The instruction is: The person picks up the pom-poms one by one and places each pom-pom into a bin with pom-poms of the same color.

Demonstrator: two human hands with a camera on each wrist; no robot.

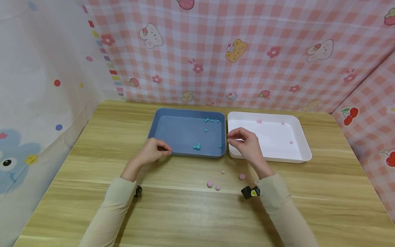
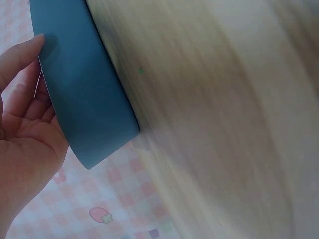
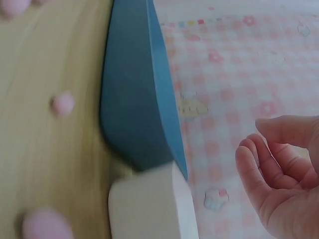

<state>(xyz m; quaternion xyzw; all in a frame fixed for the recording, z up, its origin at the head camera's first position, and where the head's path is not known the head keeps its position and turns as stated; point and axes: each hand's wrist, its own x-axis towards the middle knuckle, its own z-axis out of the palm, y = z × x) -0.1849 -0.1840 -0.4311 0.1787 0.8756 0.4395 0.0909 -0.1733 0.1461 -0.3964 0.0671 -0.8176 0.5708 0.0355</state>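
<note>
- Hands first: your left hand (image 1: 153, 151) sits at the near left corner of the blue tray (image 1: 172, 132), fingertips curled loosely against its outer wall; nothing shows between them.
- In the left wrist view your fingers (image 2: 22, 55) lie relaxed beside the tray wall, holding nothing.
- Your right hand (image 1: 247, 144) hovers over the near left corner of the white tray (image 1: 300, 137), thumb and fingers drawn together; you cannot tell from any view whether a ball is pinched there.
- Teal balls (image 1: 196, 146) lie inside the blue tray, one cluster near the front, others near the back edge.
- Pink balls (image 1: 259, 121) lie scattered in the white tray.
- More pink balls, among them a bigger one (image 1: 242, 176), rest on the wooden table (image 1: 92, 192) just in front of the trays, near your right wrist.
</note>
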